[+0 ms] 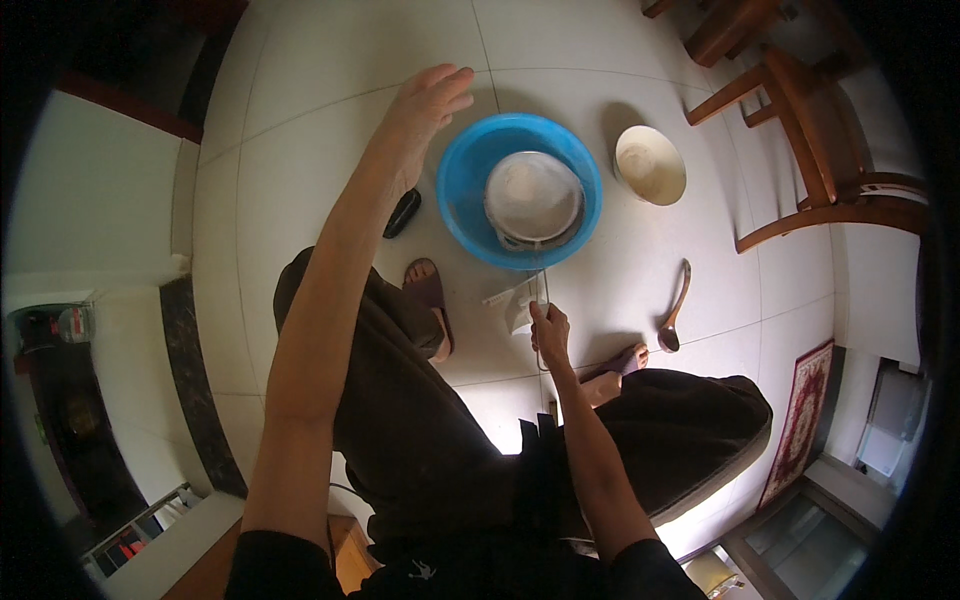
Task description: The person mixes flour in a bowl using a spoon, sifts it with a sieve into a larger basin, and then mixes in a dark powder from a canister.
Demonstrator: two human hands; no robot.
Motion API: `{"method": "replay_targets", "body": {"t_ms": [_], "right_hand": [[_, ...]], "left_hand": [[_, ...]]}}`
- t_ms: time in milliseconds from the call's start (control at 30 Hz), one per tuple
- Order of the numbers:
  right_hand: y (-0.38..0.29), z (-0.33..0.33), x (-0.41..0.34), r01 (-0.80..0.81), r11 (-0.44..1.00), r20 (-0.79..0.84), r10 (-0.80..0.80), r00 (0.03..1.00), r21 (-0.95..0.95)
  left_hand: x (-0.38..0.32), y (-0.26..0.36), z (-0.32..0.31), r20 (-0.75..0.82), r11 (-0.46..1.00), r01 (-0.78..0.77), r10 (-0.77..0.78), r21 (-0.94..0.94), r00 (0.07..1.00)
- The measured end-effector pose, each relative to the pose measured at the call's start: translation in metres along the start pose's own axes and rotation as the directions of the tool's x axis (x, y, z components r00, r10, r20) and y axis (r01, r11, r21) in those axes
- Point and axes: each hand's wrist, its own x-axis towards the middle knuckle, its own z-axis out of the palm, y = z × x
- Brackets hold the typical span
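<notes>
My right hand [551,335] grips the long wire handle of a round sieve [532,199]. The sieve sits over a blue plastic basin [453,214] on the floor and holds a white, flour-like powder. More pale material shows beneath the sieve's near edge, but what it is stays unclear. My left hand [431,105] is raised at the basin's upper left, fingers partly spread, with nothing visible in it. To the basin's right, a cream bowl [671,169] has some pale powder at its bottom.
A brown ladle [679,307] lies on the tiles at right. Between my feet rests a whitish packet [521,313]. A black object [403,214] lies left of the basin, partly behind my forearm. Wooden chairs [817,135] stand at upper right, a patterned rug [799,420] lower right.
</notes>
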Motion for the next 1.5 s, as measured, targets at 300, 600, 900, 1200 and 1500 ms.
{"method": "replay_targets", "body": {"t_ms": [300, 600, 900, 1200, 1500], "right_hand": [[0.006, -0.002, 0.003, -0.002, 0.999, 0.028, 0.003, 1.0, -0.047], [0.002, 0.0, 0.001, 0.022, 0.999, -0.017, -0.023, 1.0, -0.029], [0.006, -0.004, 0.006, 0.022, 0.997, -0.056, -0.026, 0.998, -0.075], [0.004, 0.0, 0.005, 0.04, 0.999, -0.07, -0.04, 0.997, -0.003], [0.002, -0.004, 0.001, -0.007, 0.993, -0.04, 0.003, 0.999, -0.119]], "left_hand": [[0.001, -0.001, 0.002, 0.001, 0.993, -0.029, 0.029, -0.112, 1.0], [0.004, -0.006, 0.0, 0.033, 0.988, -0.057, 0.063, -0.145, 0.997], [0.001, -0.006, 0.0, 0.027, 0.992, -0.043, 0.046, -0.12, 0.999], [0.005, -0.009, -0.005, 0.071, 0.986, -0.074, 0.085, -0.151, 0.994], [0.001, -0.006, -0.001, 0.011, 0.994, -0.072, 0.073, -0.082, 0.997]]}}
